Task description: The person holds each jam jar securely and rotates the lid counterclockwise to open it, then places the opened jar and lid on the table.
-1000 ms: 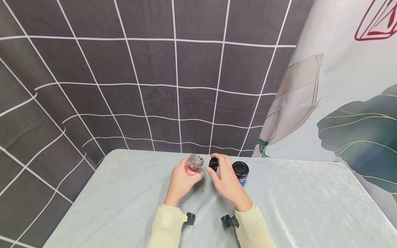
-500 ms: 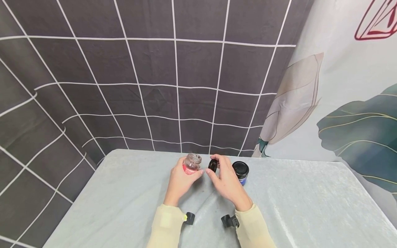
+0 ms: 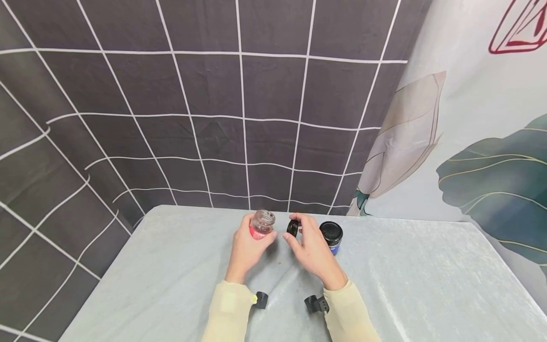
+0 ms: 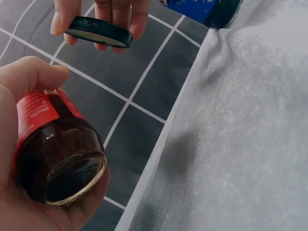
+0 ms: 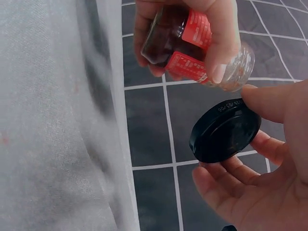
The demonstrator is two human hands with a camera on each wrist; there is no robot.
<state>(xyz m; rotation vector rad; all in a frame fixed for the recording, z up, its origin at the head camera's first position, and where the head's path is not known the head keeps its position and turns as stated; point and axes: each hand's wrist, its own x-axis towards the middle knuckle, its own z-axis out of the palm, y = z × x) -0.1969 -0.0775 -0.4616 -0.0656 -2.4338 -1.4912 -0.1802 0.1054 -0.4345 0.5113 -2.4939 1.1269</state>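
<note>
Sleeves (image 3: 231,304): cream, a black device (image 3: 261,300) at each wrist.
Left hand (image 3: 248,248): fingers curled round the red-labelled jar (image 3: 261,224), uncapped, tilted.
Right hand (image 3: 315,251): thumb and fingers pinch a dark lid (image 5: 225,131), near that jar's mouth but apart.
Blue-labelled jar (image 3: 331,233): upright on the pale table (image 3: 162,275), beside the right hand, capped in black.
Backdrop (image 3: 273,85): dark, white-gridded.

- A narrow gap separates the open clear glass jar with a red label (image 3: 263,220), gripped by the left hand (image 3: 248,248), from the round black lid (image 3: 293,228) pinched in the right hand (image 3: 315,251).
- A squat, black-capped jar with a blue label (image 3: 332,234) stands just beside the right hand, blocking that side.
- Wide room lies over the pale grey cloth-covered table (image 3: 166,270), left of the left hand and right of the squat jar.
- A dark grey, white-gridded fabric wall (image 3: 273,90) closes the far side.
</note>
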